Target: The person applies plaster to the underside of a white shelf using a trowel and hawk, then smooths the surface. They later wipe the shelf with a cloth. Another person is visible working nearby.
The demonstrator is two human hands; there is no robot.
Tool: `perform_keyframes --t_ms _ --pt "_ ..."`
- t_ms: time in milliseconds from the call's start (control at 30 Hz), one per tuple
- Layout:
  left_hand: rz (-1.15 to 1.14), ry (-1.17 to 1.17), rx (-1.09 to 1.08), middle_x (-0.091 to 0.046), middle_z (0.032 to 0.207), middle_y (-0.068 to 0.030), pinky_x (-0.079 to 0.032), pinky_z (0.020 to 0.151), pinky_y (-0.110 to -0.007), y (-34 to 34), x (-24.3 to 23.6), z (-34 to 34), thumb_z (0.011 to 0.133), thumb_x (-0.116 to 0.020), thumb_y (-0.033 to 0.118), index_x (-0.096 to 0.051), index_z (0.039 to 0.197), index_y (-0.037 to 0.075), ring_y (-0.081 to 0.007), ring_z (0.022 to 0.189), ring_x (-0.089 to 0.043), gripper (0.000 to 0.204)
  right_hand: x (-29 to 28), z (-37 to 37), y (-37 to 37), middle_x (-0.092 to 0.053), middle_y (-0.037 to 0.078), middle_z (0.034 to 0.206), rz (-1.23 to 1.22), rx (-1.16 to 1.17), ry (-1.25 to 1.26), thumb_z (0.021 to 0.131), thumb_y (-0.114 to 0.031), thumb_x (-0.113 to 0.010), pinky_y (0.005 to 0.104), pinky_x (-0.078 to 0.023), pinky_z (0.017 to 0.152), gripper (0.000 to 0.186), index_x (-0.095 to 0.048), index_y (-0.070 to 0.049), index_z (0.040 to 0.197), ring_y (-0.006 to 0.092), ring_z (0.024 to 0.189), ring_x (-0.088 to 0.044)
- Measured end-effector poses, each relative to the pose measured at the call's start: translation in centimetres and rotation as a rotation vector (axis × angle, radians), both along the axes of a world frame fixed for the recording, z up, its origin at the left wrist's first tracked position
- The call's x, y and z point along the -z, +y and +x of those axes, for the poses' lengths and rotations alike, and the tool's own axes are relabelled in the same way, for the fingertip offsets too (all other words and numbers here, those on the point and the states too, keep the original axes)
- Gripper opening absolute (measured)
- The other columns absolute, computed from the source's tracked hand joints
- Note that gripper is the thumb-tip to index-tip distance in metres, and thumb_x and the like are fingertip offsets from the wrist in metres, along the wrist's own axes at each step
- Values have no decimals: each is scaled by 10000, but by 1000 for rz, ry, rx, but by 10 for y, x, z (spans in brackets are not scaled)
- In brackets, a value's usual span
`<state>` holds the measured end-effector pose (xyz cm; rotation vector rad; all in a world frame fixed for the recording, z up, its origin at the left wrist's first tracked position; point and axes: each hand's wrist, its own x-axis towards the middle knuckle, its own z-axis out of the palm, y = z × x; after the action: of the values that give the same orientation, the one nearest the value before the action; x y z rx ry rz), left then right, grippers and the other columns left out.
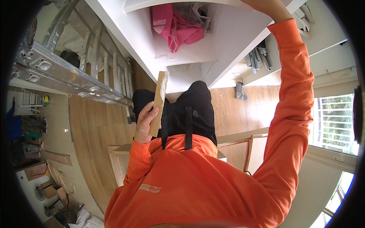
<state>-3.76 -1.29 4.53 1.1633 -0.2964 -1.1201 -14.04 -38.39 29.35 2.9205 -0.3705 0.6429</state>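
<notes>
White-smeared tan strip (159, 102) gripped in the left hand (143, 123), toward ten o'clock.
At one o'clock the top edge crops the right hand (267, 8), its grip impossible to tell; at twelve, pink cloth (178, 28) half-hides indistinct items.

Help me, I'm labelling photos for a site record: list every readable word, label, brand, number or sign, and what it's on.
None can be read.
Pink fabric item: pale patch, no legible lettering.
Orange top: pale strip on the front, no legible lettering.
Tan strip in the left hand: no lettering visible.
</notes>
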Motion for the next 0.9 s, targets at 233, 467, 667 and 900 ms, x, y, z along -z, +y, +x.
perform_keyframes --t_ms 233,467,667,900 --pt "-25 0 7 -579 816 1 -454 474 -210 2 -7 2 941 -540 174 -549 1174 41 -52 565 -528 268 18 -18 33 -690 113 850 -154 80 -416 807 -130 -690 299 -507 682 222 -631 -22 991 207 722 -661" --pt "-27 -48 -28 -577 767 8 -444 481 -207 -7 -12 8 939 -551 191 -550 1116 41 -56 550 -527 232 145 -69 126 -634 78 862 804 140 -788 866 -105 -652 232 -468 640 226 -531 -17 1035 103 685 -551" --pt "-61 -134 -46 -578 713 2 -428 469 -214 -26 -25 9 939 -556 205 -546 1078 37 -68 505 -516 219 195 -77 183 -587 75 950 1338 136 -919 866 -36 -628 257 -487 712 223 -470 -32 1024 134 861 -582" --pt "-89 -162 -5 -583 717 -7 -428 455 -207 -37 -54 6 932 -558 196 -541 1087 23 -62 524 -529 232 137 -103 208 -696 81 984 340 -427 -454 704 -44 -679 408 -464 903 215 -534 -119 845 268 964 -663"
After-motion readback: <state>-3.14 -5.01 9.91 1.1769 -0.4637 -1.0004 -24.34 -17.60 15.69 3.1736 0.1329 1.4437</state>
